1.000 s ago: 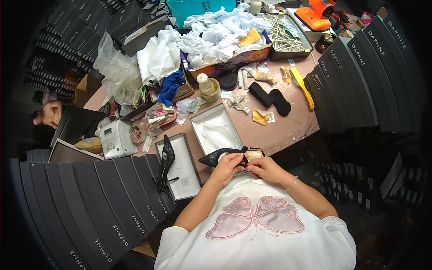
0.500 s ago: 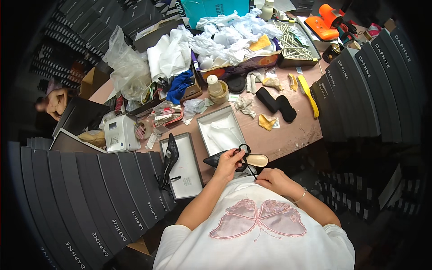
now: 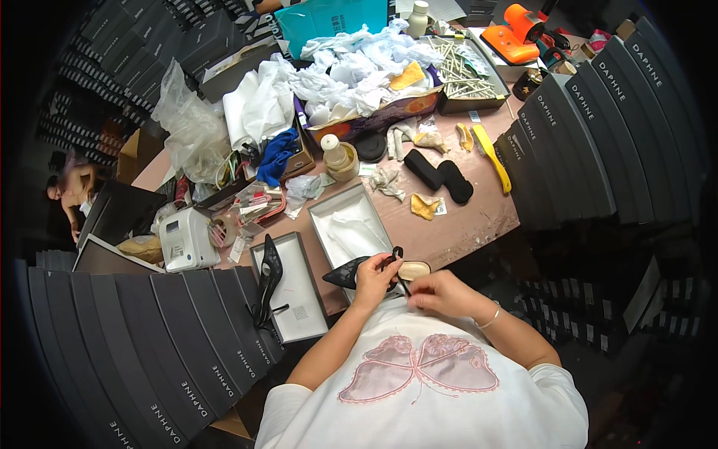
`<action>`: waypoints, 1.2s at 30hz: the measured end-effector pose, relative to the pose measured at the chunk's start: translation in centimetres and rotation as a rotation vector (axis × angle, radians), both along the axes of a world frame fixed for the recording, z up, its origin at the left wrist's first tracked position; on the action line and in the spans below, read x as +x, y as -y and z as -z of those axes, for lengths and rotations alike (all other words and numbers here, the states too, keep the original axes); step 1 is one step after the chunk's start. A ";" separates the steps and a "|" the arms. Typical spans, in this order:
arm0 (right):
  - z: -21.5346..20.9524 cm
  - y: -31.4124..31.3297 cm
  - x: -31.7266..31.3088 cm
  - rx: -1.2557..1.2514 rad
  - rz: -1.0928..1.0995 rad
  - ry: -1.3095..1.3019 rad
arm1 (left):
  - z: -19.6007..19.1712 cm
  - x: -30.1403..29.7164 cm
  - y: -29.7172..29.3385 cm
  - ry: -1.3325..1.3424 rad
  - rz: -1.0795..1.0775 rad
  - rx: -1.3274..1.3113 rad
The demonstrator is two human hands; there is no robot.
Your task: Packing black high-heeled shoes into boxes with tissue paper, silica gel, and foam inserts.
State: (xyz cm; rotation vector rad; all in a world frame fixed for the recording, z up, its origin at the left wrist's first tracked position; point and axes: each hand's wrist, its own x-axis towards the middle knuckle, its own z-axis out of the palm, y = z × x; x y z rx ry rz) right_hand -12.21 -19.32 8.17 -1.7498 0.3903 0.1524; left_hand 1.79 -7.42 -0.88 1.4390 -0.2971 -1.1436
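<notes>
A long pinkish worktable (image 3: 479,217) filled the middle of the view, hemmed in by rows of dark shoe boxes (image 3: 591,127) standing on edge at the right and more dark boxes (image 3: 172,329) fanned along the lower left. Across the far side of the table lay a heap of white tissue paper (image 3: 351,71), with a clear plastic bag (image 3: 191,127) bunched at its left. Nearer the person, an open grey shoe box (image 3: 340,213) lined with white paper stood beside its upturned lid (image 3: 303,295), in which a black high-heeled shoe (image 3: 268,280) lay. A small white label printer (image 3: 183,239) sat at the table's left edge, and an orange tool (image 3: 512,37) at the far right.

Just over the near edge of the table (close against the person's chest) the left hand (image 3: 372,280) was closed around a black pointed shoe (image 3: 350,274), toe aimed left, its beige insole (image 3: 413,268) turned upward. The right hand (image 3: 437,292) had its fingers pinched together at the shoe's heel end, touching it; what the fingertips held there could not be made out.
</notes>
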 end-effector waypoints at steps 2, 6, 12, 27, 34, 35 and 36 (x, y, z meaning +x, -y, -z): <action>2.8 -0.2 0.3 0.149 0.165 0.006 | 0.2 0.1 0.0 -0.016 0.015 0.006; 3.9 0.4 1.9 0.437 0.317 -0.024 | 1.4 0.2 -0.6 -0.064 0.081 -0.055; 4.6 0.8 2.9 0.732 0.463 0.080 | 1.8 0.2 -1.2 -0.135 0.081 -0.103; 2.6 1.2 -0.5 0.188 0.125 -0.070 | 1.4 1.4 -0.8 -0.559 -0.030 -0.082; 3.2 1.8 1.1 -0.135 0.139 0.041 | 0.5 0.8 -1.0 -0.477 0.059 -0.096; 3.9 1.8 1.2 -0.102 0.153 0.057 | 0.5 0.7 -1.0 -0.486 0.069 -0.108; 4.7 1.8 1.3 -0.069 0.168 0.073 | 0.7 0.7 -1.0 -0.474 0.074 -0.112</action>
